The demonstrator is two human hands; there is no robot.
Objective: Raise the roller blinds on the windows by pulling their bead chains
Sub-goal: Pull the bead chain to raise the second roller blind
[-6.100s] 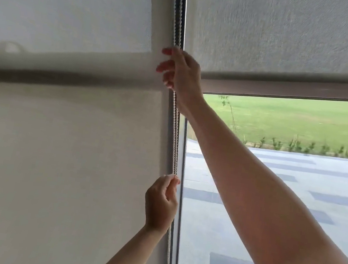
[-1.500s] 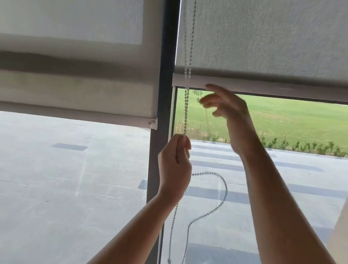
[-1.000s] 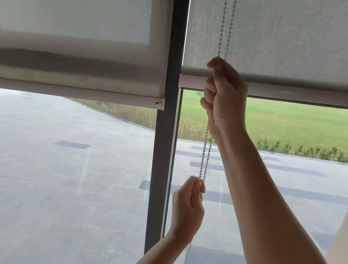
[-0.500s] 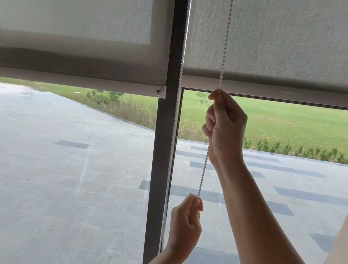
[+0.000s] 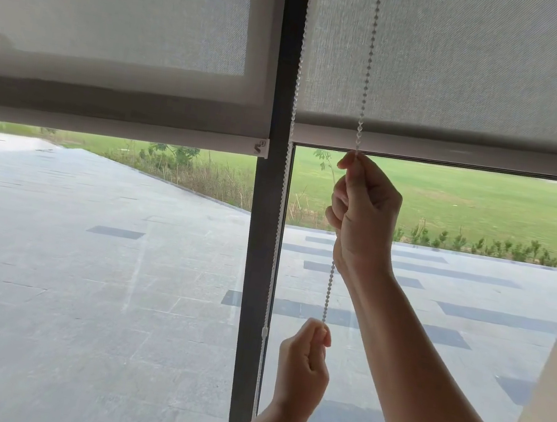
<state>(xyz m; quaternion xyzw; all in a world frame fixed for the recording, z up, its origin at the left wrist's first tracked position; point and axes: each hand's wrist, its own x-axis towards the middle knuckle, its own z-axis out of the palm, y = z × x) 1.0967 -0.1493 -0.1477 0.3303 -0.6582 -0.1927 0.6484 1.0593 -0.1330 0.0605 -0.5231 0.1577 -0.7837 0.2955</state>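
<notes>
Nearest, my left hand (image 5: 303, 364) is closed around the bead chain (image 5: 366, 79) low down; above it my right hand (image 5: 364, 213) grips the same strand just under the right blind (image 5: 475, 67). I judge I am mid-pull on this blind; next calls for a steady hand-over-hand draw downward. The left blind (image 5: 120, 3) hangs slightly lower. Both rollers are cut off above, and the chain's bottom loop is out of view.

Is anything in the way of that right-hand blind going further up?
Nothing visible blocks it. The right blind hangs free in front of the glass, its bottom bar touching nothing. Both the right hand and left hand already grip the bead chain.
</notes>
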